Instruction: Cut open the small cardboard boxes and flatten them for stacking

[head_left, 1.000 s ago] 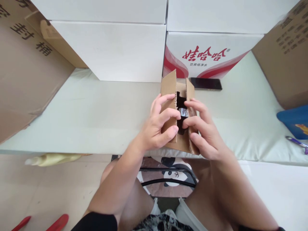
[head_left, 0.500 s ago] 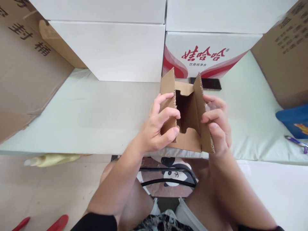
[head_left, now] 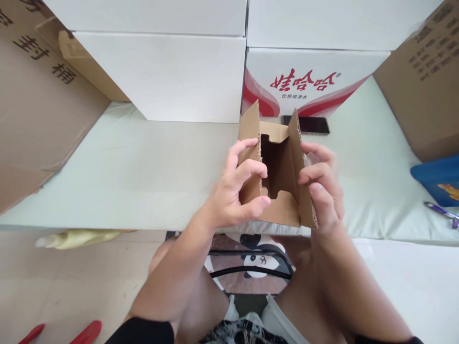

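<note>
Small carton (head_left: 281, 210) is placed between 2 hands, mouth open. Left flap's (head_left: 250, 122) edge is touched by left hand (head_left: 236, 186), grip wide; right flap's (head_left: 294, 138) edge by right hand (head_left: 324, 186), pinch cannot be told. Phone (head_left: 314, 125) noted just beyond right grip; pale cloth (head_left: 161, 177) spread leftward.

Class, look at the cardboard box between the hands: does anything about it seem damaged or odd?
Yes: the box has a ragged free edge on its left flap, roughest near the left hand. It looks torn rather than cleanly cut.
</note>
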Tool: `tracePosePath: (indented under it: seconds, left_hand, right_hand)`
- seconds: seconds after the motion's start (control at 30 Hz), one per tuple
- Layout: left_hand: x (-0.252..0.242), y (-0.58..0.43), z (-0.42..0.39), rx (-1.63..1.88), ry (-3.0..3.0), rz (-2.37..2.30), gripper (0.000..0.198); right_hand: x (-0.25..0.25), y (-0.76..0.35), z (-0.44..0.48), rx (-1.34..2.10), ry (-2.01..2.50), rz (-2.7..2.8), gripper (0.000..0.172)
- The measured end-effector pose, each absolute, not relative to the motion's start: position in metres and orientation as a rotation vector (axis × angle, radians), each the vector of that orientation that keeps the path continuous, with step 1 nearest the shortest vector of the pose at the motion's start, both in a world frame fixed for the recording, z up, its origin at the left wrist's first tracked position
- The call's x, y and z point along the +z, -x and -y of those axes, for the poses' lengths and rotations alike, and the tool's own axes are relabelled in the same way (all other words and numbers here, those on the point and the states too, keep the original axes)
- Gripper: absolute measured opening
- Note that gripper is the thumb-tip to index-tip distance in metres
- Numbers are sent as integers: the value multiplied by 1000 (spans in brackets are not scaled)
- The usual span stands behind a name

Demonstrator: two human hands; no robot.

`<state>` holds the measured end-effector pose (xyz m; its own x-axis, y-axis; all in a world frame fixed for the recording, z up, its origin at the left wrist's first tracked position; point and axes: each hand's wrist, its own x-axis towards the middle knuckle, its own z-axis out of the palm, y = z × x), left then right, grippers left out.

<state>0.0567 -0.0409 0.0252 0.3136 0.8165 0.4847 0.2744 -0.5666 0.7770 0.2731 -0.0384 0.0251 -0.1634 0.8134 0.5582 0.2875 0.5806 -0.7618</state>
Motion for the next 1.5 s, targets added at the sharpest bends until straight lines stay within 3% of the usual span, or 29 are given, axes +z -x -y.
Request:
tracePosePath:
  seconds: [0.4, 1.17, 1.5]
  left_hand:
    - [20, -54, 36, 1272, -2093, -912, 23]
    - [12, -58, 34, 1298, -2094, -901, 26]
    - [18, -49, 35, 1209, -2106, -864, 54]
  right_hand:
    - [24, -272, 36, 625, 833, 1735, 22]
    - [28, -273, 36, 640, 845, 1801, 23]
    - [25, -274, 35, 632, 841, 1815, 22]
